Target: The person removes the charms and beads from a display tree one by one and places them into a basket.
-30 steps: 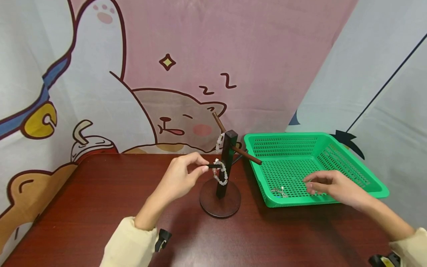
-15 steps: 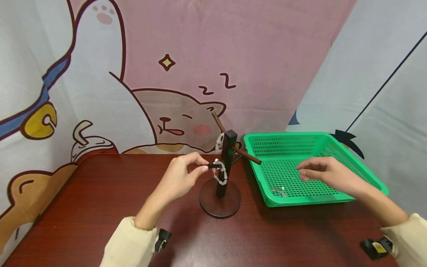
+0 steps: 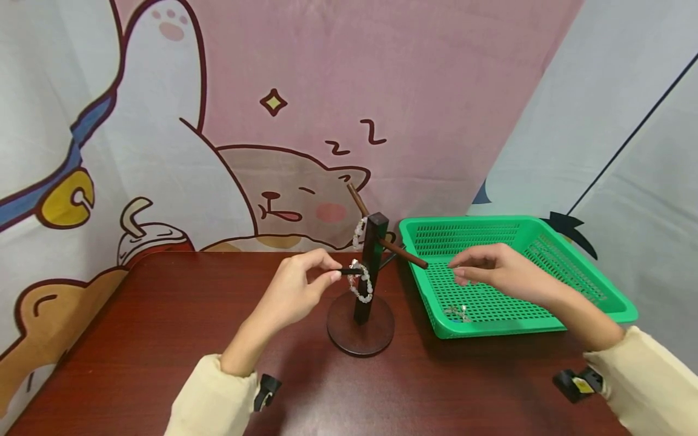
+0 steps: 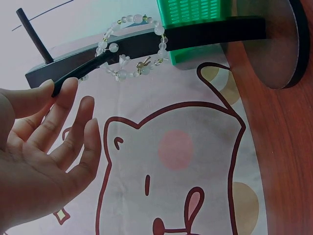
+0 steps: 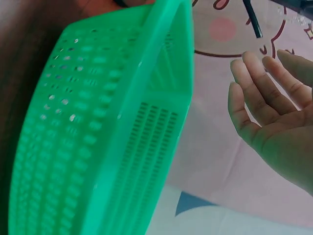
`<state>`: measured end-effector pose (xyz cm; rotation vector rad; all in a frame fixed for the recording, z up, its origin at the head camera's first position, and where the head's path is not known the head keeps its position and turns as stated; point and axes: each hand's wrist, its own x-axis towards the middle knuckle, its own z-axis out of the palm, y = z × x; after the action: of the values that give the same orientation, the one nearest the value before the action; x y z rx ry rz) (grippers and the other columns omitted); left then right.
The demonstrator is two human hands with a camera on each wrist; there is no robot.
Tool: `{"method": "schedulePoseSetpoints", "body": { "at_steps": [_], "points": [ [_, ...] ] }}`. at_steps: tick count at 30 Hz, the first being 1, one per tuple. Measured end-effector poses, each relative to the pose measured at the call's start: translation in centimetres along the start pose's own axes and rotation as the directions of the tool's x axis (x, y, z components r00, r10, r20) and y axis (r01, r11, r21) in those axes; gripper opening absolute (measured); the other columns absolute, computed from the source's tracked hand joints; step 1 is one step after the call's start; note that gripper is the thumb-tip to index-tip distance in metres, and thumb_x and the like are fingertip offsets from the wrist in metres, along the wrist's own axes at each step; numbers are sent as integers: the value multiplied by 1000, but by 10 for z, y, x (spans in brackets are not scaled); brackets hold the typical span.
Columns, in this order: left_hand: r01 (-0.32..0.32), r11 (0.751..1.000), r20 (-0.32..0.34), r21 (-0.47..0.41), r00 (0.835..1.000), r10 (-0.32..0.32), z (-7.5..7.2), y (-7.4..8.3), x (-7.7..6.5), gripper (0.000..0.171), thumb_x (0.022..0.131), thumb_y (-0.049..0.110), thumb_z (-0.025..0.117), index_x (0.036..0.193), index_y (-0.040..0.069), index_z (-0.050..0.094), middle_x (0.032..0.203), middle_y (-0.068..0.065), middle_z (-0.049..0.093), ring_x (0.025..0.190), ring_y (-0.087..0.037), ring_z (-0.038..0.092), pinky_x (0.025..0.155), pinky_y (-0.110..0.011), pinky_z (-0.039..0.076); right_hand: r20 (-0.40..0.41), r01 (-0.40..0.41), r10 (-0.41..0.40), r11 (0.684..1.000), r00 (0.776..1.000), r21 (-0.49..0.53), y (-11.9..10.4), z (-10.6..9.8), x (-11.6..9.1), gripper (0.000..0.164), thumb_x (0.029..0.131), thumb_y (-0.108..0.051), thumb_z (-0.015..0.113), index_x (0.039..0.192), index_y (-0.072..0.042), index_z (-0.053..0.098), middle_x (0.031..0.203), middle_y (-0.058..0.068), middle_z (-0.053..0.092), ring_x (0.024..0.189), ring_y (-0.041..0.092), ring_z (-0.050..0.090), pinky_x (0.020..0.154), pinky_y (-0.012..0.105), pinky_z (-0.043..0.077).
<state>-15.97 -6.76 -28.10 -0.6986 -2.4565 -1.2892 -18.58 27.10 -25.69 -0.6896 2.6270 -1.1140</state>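
My left hand (image 3: 297, 287) pinches the outer end of a short dark peg (image 4: 78, 70) on a wooden jewelry stand (image 3: 373, 260), between thumb and forefinger. A bracelet (image 3: 361, 289) of clear and whitish beads with gold bits hangs on that peg; the left wrist view shows its small charms. A second pale beaded bracelet (image 3: 358, 233) hangs higher, on the stand's back left. Over the green basket (image 3: 436, 315), my right hand (image 3: 498, 271) hovers with loosely bent fingers. I see nothing between them, and the right wrist view shows the fingers apart.
Small jewelry pieces (image 3: 459, 313) lie in the basket's near left corner. One brown arm (image 3: 405, 253) of the stand sticks out toward the basket, another (image 3: 357, 200) up to the back left. The reddish table (image 3: 163, 339) meets a cartoon-printed cloth (image 3: 436, 91) behind.
My right hand has risen from low in the basket and moved left toward the stand. The left hand has stayed on the peg, and the bracelets hang as before.
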Motion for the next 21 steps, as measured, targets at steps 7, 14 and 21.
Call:
{"method": "schedulePoseSetpoints", "body": {
  "at_steps": [7,14,21],
  "points": [
    [4,1000,5,-1,1000,-4,0,-1,0,4,82,5,66,86,8,66,85,1,67,81,-14,58,72,-33,43,33,47,-48,998,998,30,-13,6,17,21,92,-16,55,107,-3,61,90,6,65,83,18,62,73,32,50],
    [6,1000,5,-3,1000,-6,0,1,0,4,82,5,66,86,7,66,85,1,67,71,-13,52,68,-32,42,51,64,-67,997,996,49,-21,15,35,19,91,-12,55,107,-3,61,90,13,65,80,19,62,72,34,49],
    [11,1000,8,0,1000,-11,0,0,0,4,83,5,65,86,7,66,85,0,67,73,-13,52,69,-32,42,27,86,-86,996,996,-6,-25,22,50,19,92,-10,54,109,-6,60,81,7,63,74,21,59,68,34,47]
  ]
}}
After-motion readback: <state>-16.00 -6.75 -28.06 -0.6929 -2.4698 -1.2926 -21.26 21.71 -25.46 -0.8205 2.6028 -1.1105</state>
